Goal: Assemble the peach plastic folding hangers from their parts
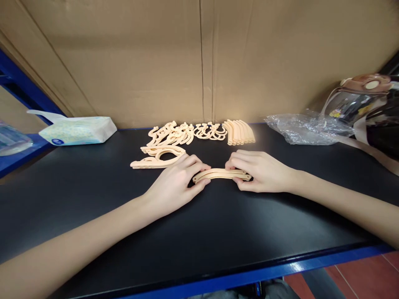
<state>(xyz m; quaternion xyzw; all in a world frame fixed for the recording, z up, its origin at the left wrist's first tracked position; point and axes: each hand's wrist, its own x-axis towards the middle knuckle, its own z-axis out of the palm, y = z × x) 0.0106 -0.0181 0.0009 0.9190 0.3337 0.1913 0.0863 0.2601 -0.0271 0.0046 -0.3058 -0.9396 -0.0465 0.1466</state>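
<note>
Two curved beige hanger arms (220, 174) lie together, one against the other, just above the black tabletop or on it; I cannot tell which. Small round holes show at their ends. My left hand (177, 178) pinches the left end between thumb and fingers. At the right end, my right hand (260, 171) grips them the same way, fingertips behind and thumb in front. Just beyond my left hand lie assembled-looking beige folding hangers (149, 163), partly covered by that hand.
Along the cardboard wall (140, 62) lie beige notched pieces (171, 133), small hooks (210, 131) and a row of curved arms (239, 133). A tissue pack (81, 131) is at the left. Crumpled clear plastic (299, 128) and a bottle (352, 104) stand right. A blue edge (249, 274) borders the table.
</note>
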